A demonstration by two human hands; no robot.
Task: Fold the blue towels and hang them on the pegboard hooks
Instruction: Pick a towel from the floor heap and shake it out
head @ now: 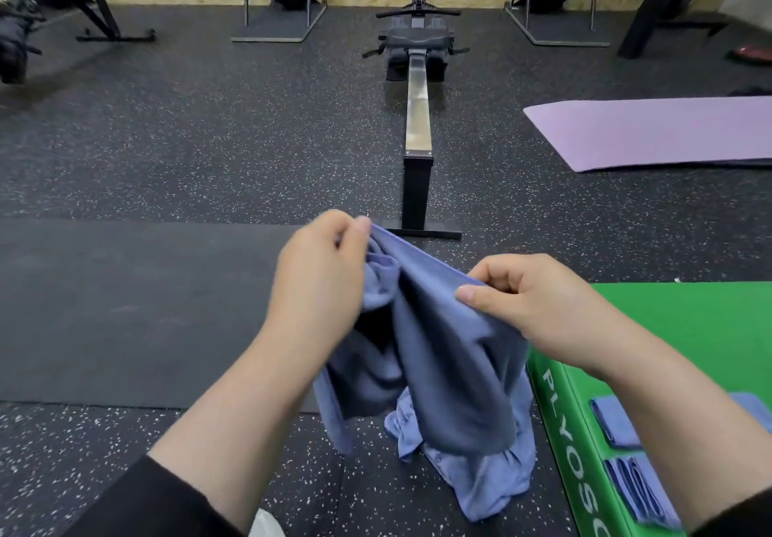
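- left hand [321, 269] and right hand [530, 302] each pinch the top edge of a blue towel [443, 348], held up in the air.
- that edge slants from far left to near right; the rest hangs below, over speckled floor [167, 152].
- folded towels [618, 424] lie on the green box [689, 327], near right.

The blue towel [451, 352] at lower centre is soft, matt cloth. The floor [188, 152] looks like rough speckled rubber; the rower rail [417, 110], upper centre, is shiny metal; the green box [676, 327], lower right, looks smooth.
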